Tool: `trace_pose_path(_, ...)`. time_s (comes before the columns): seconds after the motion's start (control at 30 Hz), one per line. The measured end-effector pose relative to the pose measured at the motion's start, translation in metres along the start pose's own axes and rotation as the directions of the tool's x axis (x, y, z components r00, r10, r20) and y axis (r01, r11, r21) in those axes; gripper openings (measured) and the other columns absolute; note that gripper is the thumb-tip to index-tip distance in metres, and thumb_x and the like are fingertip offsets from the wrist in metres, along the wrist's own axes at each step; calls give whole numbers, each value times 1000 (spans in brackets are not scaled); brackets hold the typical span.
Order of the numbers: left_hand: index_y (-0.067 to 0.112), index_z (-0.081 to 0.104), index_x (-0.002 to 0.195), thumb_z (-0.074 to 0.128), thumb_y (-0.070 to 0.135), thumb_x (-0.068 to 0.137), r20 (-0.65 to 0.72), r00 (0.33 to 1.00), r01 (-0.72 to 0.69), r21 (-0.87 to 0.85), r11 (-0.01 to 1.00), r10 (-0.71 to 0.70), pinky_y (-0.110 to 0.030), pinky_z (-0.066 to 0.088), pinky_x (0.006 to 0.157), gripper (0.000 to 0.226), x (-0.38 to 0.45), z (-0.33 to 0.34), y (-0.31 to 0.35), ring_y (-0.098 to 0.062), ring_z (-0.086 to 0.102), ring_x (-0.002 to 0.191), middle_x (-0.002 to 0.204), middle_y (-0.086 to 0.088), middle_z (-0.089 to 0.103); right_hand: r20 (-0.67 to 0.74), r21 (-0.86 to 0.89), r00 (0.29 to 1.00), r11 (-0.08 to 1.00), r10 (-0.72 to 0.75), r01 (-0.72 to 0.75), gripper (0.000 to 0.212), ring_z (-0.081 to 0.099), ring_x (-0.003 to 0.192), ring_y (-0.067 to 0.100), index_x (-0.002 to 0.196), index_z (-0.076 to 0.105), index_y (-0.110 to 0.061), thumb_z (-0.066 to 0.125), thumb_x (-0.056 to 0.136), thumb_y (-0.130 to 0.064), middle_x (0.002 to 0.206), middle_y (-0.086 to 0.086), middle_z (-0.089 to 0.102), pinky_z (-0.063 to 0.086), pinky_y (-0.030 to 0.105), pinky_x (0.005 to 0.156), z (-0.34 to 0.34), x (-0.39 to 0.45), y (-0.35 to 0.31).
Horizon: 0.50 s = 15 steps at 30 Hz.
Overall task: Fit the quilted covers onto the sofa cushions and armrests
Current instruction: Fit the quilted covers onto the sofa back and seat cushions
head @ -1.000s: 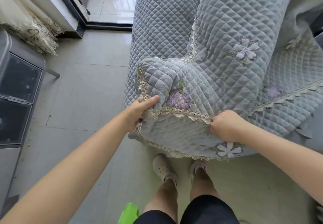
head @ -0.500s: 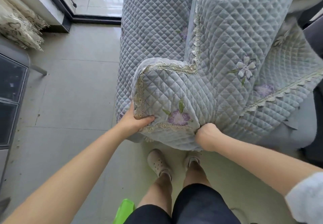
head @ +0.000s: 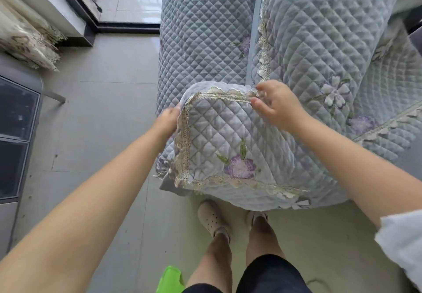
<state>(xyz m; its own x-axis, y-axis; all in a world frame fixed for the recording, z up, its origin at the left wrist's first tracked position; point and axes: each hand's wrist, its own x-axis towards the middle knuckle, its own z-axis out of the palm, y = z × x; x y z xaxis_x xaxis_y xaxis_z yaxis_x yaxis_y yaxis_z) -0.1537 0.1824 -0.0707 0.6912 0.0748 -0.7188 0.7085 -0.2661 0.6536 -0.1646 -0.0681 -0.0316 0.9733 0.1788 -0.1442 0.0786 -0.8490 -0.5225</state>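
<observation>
A: Quilted grey-blue fabric, item one: the armrest cover (head: 228,137), with lace trim (head: 183,146) and a purple embroidered flower (head: 239,167). We log it pulled over the front end of the sofa armrest (head: 198,41), directly above our feet.

B: Hands?

A: Left hand (head: 167,119) lies flat against the cover's left side at the upper corner, fingers straight where we can see them; the tips sink behind the fabric edge. Right hand (head: 277,105) pinches the lace at the cover's upper right corner, thumb and fingertips curled on the trim.

B: Containers?

A: One entry only: a dark cabinet (head: 16,132) at the left edge, with glass-fronted compartments. We cannot make out any contents through the panes, and the frame cuts its left side.

B: Other covers?

A: A second quilted cover (head: 319,41) drapes to the right, carrying a pale flower (head: 334,91) and a scalloped lace border (head: 388,123). What lies under it is hidden.

B: Anything else hard to read?

A: A bright green object (head: 171,280) on the floor by our left leg, cut off at the bottom, unidentified. Pale perforated clogs (head: 212,219): the right one is mostly hidden under the cover's hem. A white sleeve (head: 402,244) is cropped at the right edge. A lace curtain (head: 27,41) is bunched upper left, beside a dark door frame (head: 91,23).
</observation>
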Motion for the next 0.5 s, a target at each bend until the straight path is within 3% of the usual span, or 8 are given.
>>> trace_pose_path(0.07,13,42,137,49,60,85,122,979,176,-81,981,-165,-49,34,108,71,26,7,-9,-32,45,126,142,-13,42,8,-122,1000,992,-18,19,70,45,122,24,119,55,-3,22,84,-53,121,13,57,26,37,104,14,22,12)
trace_pose_path(0.13,5,37,140,44,39,95,78,979,197,-119,973,-189,-42,38,105,56,37,14,-11,-34,40,130,143,-16,39,-5,-167,996,982,-87,85,76,44,125,27,106,62,-1,10,81,-52,117,14,61,16,42,110,23,33,24)
trace_pose_path(0.23,-2,38,137,34,19,100,-57,982,178,-69,982,-182,-28,45,87,43,44,24,-11,-31,41,130,142,-17,41,-116,-255,945,929,-305,269,57,61,85,37,71,62,5,24,87,-34,75,23,64,32,36,91,25,49,41)
trace_pose_path(0.33,-6,45,130,34,13,100,-130,985,109,-21,994,-111,-20,43,68,37,51,22,-12,-29,48,119,136,-21,47,-71,-397,889,831,-452,391,47,58,51,28,49,55,-2,34,85,-24,49,15,57,43,27,62,21,65,51)
trace_pose_path(0.4,-2,60,107,35,19,101,-228,974,25,69,997,-8,-26,42,70,34,55,18,-9,-25,50,101,109,-21,59,-47,-450,894,808,-446,379,48,56,44,25,43,54,-5,36,82,-26,43,12,55,47,26,58,15,72,51)
trace_pose_path(0.5,10,50,72,30,40,100,-337,940,-26,110,994,62,-30,32,67,45,67,9,-3,-19,44,86,75,-9,51,-98,-510,914,809,-394,294,43,55,42,24,44,55,-5,38,78,-25,43,12,56,46,25,57,6,77,60)
